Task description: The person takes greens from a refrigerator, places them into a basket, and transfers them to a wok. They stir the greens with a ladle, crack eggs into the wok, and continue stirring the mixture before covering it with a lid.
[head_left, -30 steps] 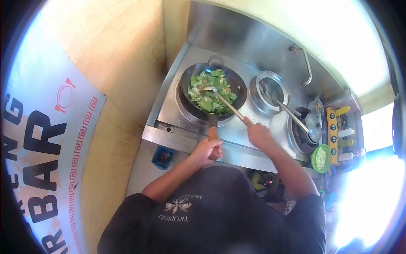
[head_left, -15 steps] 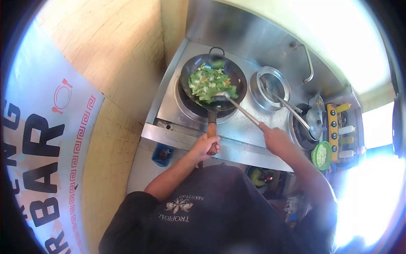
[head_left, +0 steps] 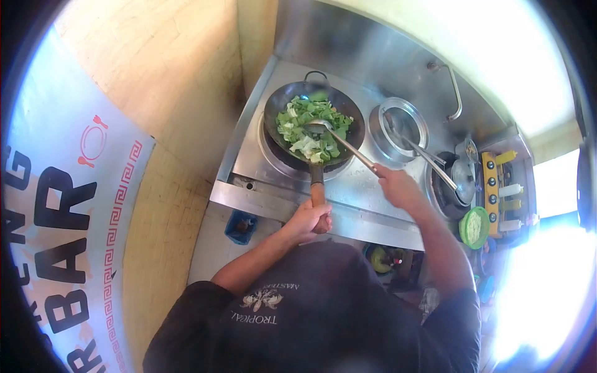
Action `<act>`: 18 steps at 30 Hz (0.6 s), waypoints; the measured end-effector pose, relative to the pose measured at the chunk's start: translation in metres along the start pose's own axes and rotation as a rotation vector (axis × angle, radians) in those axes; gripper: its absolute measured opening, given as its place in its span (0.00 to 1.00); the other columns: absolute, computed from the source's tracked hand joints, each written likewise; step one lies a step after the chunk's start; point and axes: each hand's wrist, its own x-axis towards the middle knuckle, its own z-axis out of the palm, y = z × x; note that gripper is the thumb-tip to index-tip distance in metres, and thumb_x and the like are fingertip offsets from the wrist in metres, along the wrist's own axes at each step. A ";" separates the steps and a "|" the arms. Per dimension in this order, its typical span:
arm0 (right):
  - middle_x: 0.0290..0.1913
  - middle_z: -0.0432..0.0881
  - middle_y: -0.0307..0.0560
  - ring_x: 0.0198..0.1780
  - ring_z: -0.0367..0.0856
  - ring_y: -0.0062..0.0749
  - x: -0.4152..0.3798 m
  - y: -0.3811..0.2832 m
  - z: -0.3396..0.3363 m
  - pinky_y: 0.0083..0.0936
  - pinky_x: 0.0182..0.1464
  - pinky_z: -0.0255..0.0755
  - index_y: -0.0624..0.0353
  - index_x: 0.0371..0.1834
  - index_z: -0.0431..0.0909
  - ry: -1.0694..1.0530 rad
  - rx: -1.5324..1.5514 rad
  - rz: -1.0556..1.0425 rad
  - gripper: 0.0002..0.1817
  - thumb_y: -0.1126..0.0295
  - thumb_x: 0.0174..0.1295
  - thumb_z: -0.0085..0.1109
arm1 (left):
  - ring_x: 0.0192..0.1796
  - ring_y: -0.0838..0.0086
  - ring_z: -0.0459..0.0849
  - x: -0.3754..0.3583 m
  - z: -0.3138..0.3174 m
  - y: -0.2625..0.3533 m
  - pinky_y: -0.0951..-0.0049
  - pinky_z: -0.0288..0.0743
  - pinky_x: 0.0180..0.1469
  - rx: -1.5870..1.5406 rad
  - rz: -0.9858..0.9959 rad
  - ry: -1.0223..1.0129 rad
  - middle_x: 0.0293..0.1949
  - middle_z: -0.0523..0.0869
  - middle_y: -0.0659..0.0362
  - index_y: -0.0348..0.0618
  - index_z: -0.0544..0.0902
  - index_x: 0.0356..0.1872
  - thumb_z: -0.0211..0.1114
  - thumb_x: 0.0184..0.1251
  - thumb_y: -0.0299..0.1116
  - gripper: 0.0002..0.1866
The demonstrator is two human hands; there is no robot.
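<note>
A black wok (head_left: 350, 115) full of chopped green vegetables (head_left: 306, 127) sits on the left burner of a steel stove (head_left: 249, 155). My left hand (head_left: 309, 219) grips the wok's wooden handle (head_left: 318, 192) near the stove's front edge. My right hand (head_left: 395, 184) holds the long handle of a metal ladle (head_left: 339, 143), whose bowl rests in the greens near the wok's middle.
A steel pot (head_left: 398, 127) with long-handled utensils stands right of the wok. Further right are another burner with a pan (head_left: 460, 180), a green bowl (head_left: 472, 227) and sauce bottles (head_left: 507, 193). A tap (head_left: 453, 93) rises behind. A tiled wall and banner lie left.
The wok has come back toward me and settled. The ladle's bowl moved from the wok's near rim into the middle of the greens, and my right hand shifted slightly left.
</note>
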 end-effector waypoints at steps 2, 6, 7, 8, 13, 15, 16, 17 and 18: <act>0.36 0.83 0.57 0.39 0.83 0.44 -0.003 0.010 -0.028 0.38 0.42 0.74 0.55 0.63 0.68 0.049 0.175 -0.080 0.22 0.70 0.63 0.47 | 0.23 0.73 0.76 0.017 -0.024 -0.002 0.67 0.74 0.25 0.009 0.003 0.011 0.26 0.73 0.59 0.41 0.69 0.36 0.62 0.61 0.26 0.09; 0.39 0.83 0.55 0.38 0.82 0.45 -0.046 -0.003 -0.087 0.38 0.43 0.74 0.55 0.59 0.73 -0.102 0.302 -0.018 0.20 0.69 0.63 0.49 | 0.25 0.74 0.76 0.018 -0.035 -0.002 0.67 0.74 0.25 -0.119 -0.033 -0.013 0.27 0.72 0.60 0.43 0.68 0.38 0.62 0.60 0.26 0.11; 0.39 0.83 0.56 0.38 0.82 0.46 -0.053 -0.007 -0.091 0.39 0.43 0.74 0.54 0.60 0.72 -0.179 0.281 0.016 0.21 0.70 0.63 0.49 | 0.25 0.74 0.76 0.019 -0.036 -0.001 0.67 0.74 0.25 -0.123 -0.034 -0.010 0.27 0.72 0.60 0.43 0.68 0.38 0.62 0.60 0.26 0.11; 0.39 0.83 0.56 0.38 0.82 0.46 -0.057 -0.008 -0.084 0.39 0.43 0.74 0.54 0.60 0.72 -0.185 0.281 0.017 0.21 0.70 0.63 0.49 | 0.25 0.74 0.76 0.019 -0.037 -0.001 0.68 0.73 0.25 -0.103 -0.022 -0.004 0.27 0.72 0.60 0.43 0.68 0.38 0.62 0.60 0.25 0.10; 0.36 0.80 0.61 0.41 0.82 0.52 0.007 -0.015 0.021 0.46 0.44 0.75 0.47 0.69 0.58 -0.112 -0.144 0.119 0.26 0.68 0.65 0.41 | 0.24 0.74 0.75 0.023 -0.046 -0.003 0.69 0.73 0.25 -0.065 -0.021 -0.009 0.27 0.72 0.60 0.43 0.68 0.39 0.61 0.61 0.26 0.10; 0.36 0.80 0.60 0.41 0.82 0.53 0.027 -0.020 0.040 0.47 0.43 0.75 0.46 0.69 0.58 -0.038 -0.121 0.158 0.26 0.68 0.65 0.41 | 0.25 0.75 0.76 0.027 -0.049 -0.003 0.68 0.74 0.25 -0.052 -0.024 -0.023 0.28 0.71 0.61 0.44 0.66 0.42 0.62 0.61 0.27 0.13; 0.37 0.80 0.60 0.41 0.82 0.53 0.026 -0.027 0.040 0.47 0.43 0.75 0.46 0.69 0.57 -0.090 -0.068 0.172 0.26 0.68 0.65 0.41 | 0.25 0.75 0.76 0.027 -0.052 -0.004 0.68 0.74 0.25 -0.048 -0.024 -0.021 0.28 0.71 0.61 0.44 0.66 0.42 0.62 0.61 0.27 0.13; 0.38 0.80 0.61 0.41 0.82 0.54 0.025 -0.032 0.039 0.46 0.43 0.75 0.46 0.69 0.56 -0.140 -0.011 0.184 0.27 0.68 0.65 0.41 | 0.26 0.74 0.76 0.028 -0.057 -0.003 0.67 0.74 0.26 -0.006 -0.025 -0.015 0.30 0.72 0.60 0.43 0.67 0.42 0.62 0.62 0.28 0.13; 0.38 0.80 0.61 0.41 0.82 0.54 0.017 -0.036 0.038 0.46 0.43 0.75 0.46 0.69 0.56 -0.135 -0.003 0.184 0.27 0.68 0.65 0.41 | 0.26 0.73 0.77 0.029 -0.061 0.000 0.66 0.75 0.27 0.036 -0.025 -0.010 0.31 0.73 0.59 0.42 0.67 0.42 0.61 0.62 0.28 0.12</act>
